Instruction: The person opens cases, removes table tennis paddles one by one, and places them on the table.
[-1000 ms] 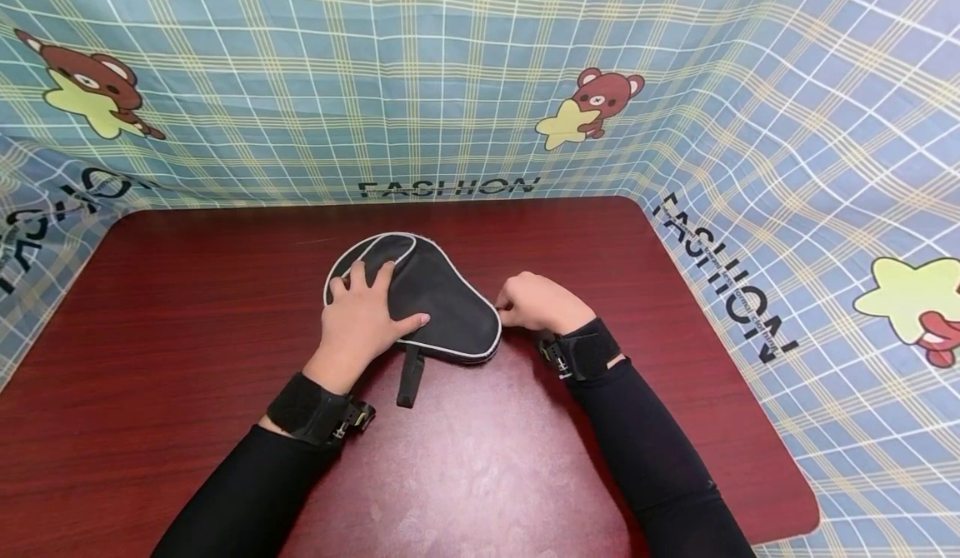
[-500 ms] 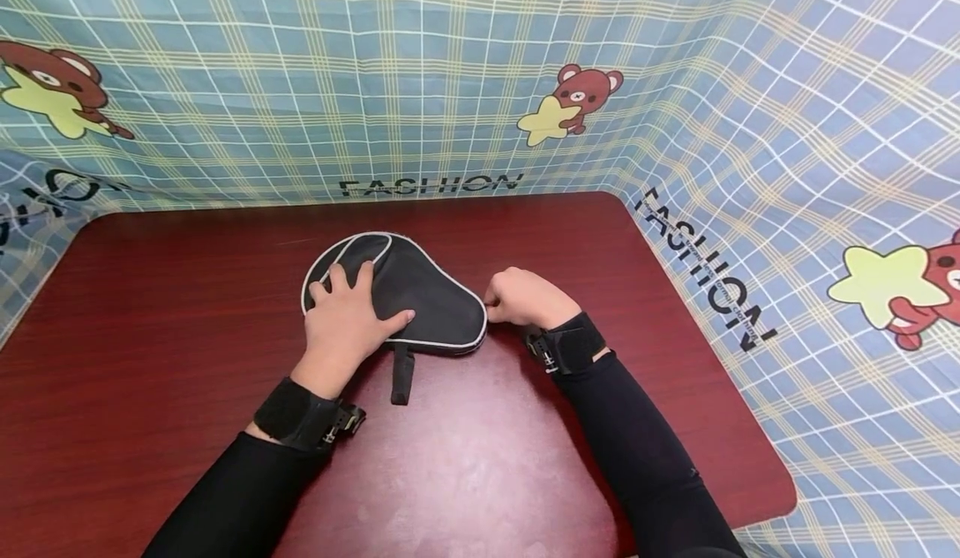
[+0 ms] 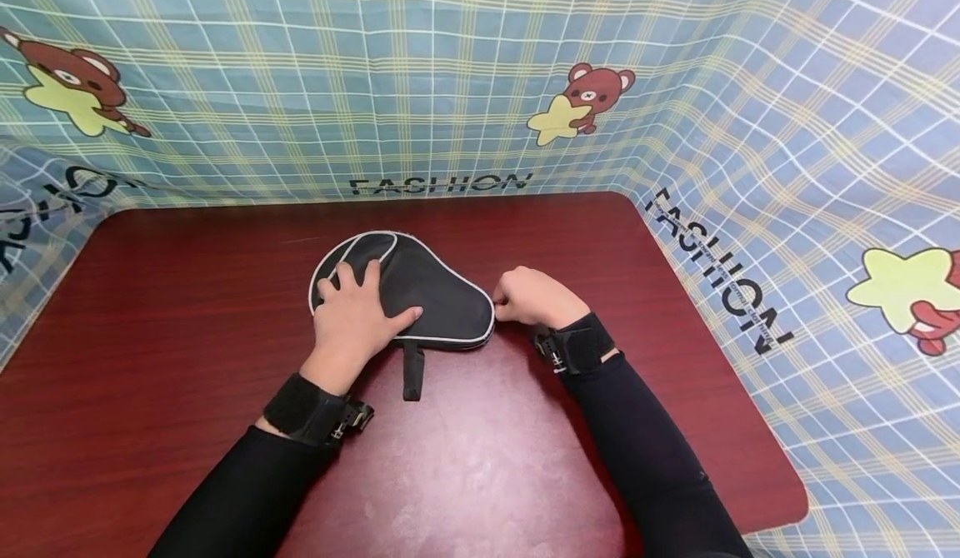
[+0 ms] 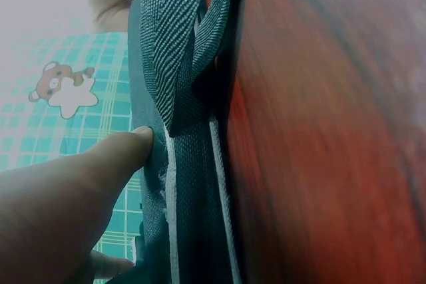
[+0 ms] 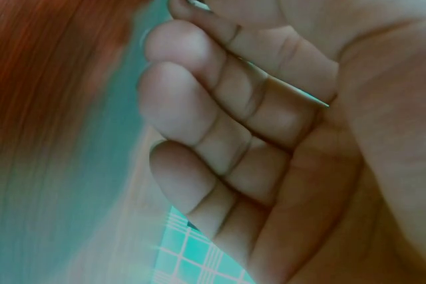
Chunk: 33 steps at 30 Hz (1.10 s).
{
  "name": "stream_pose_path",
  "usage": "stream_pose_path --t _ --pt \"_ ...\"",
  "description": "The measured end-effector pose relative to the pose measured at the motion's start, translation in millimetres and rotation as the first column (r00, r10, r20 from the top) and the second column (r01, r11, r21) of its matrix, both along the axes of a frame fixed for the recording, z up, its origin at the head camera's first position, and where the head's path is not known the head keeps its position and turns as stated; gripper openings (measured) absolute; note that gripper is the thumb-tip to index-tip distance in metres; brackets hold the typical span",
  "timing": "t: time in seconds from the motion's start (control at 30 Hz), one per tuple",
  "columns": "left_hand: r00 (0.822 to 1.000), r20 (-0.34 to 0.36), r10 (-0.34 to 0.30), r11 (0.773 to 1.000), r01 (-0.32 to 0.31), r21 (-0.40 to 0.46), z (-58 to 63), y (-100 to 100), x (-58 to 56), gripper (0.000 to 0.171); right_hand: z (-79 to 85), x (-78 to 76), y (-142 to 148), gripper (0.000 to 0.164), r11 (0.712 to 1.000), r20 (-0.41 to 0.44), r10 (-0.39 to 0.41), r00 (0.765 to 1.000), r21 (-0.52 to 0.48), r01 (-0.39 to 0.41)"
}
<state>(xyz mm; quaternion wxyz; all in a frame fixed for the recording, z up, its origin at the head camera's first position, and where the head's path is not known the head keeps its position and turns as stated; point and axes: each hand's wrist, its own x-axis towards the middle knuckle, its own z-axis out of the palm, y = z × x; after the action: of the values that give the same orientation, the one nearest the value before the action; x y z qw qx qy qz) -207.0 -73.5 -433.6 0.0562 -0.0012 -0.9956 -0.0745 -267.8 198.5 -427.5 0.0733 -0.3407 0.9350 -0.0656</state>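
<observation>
Before a checked cloth point(image 3: 442, 42), on a red table point(image 3: 487, 466), the narrow end of my black case point(image 3: 446, 304) has swung slightly away from me within the last second.

The case lies flat near the table's middle; I judge that the work at its tip is tugging it round while my steadying palm lets it turn a little. My left hand point(image 3: 352, 321) rests on the wide end, fingers spread; my right hand point(image 3: 542, 297) pinches the narrow tip, thumb against forefinger, perhaps by a zip pull too hidden to confirm. Counted, biggest down: one cloth behind, one table, one case, two hands, two black wristbands point(image 3: 300, 408), one fabric strap point(image 3: 413, 371) pointing toward me.
</observation>
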Motion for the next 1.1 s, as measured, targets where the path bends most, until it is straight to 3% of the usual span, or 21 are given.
stream_pose_path --t 0.53,0.73,0.9,1.1 --pt "0.996 -0.085 -0.022 1.000 0.023 0.011 0.0 -13.0 -6.7 0.089 -0.3 -0.7 0.2 0.031 1.000 0.027 -0.011 1.000 -0.008 0.011" --pt "0.983 -0.139 -0.120 0.991 0.128 0.046 -4.3 -26.0 -16.1 0.083 0.2 -0.6 -1.7 0.031 1.000 0.031 -0.018 0.999 0.006 0.018" --pt "0.978 -0.089 -0.191 0.975 0.200 0.102 -5.6 -33.1 -21.9 0.079 1.1 -0.5 -1.6 0.033 1.000 0.014 -0.007 1.000 0.005 0.007" --pt "0.982 -0.034 -0.188 0.973 0.191 0.130 -5.1 -32.4 -22.5 0.080 2.0 0.1 -2.0 0.032 1.000 0.008 0.000 1.000 0.001 0.000"
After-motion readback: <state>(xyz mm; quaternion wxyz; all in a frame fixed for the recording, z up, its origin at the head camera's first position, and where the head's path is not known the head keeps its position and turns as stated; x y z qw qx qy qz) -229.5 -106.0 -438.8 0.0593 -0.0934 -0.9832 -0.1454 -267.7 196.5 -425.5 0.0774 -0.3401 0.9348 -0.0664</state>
